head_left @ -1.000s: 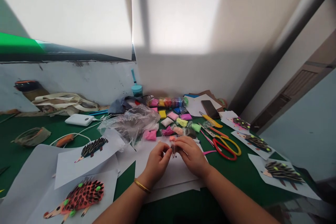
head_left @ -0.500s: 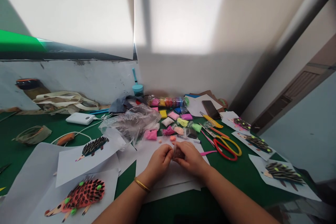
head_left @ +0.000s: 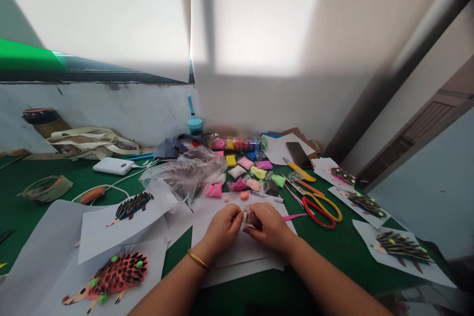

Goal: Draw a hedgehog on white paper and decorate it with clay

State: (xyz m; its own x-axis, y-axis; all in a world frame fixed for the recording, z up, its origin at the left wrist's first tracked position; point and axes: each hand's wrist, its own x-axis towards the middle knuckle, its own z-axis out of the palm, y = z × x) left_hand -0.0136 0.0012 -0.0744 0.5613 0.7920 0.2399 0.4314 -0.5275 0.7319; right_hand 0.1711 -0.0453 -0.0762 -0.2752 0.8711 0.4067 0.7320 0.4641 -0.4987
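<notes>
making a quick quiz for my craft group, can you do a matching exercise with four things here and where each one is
Things
1. small clear plastic wrapper
2. metal scissors with red and yellow handles
3. thin gold-coloured bangle
4. white rectangular power bank

Places
A. around the left wrist
B. on the green tabletop, left of the crumpled clear plastic bag
C. at the fingers of the left hand and right hand
D. right of both hands, beside the white paper

Pairs: 1-C, 2-D, 3-A, 4-B

The packet [head_left: 249, 217], clear crumpled plastic, was held partly hidden above the sheet [head_left: 240, 251], between its left and right edges.
</notes>
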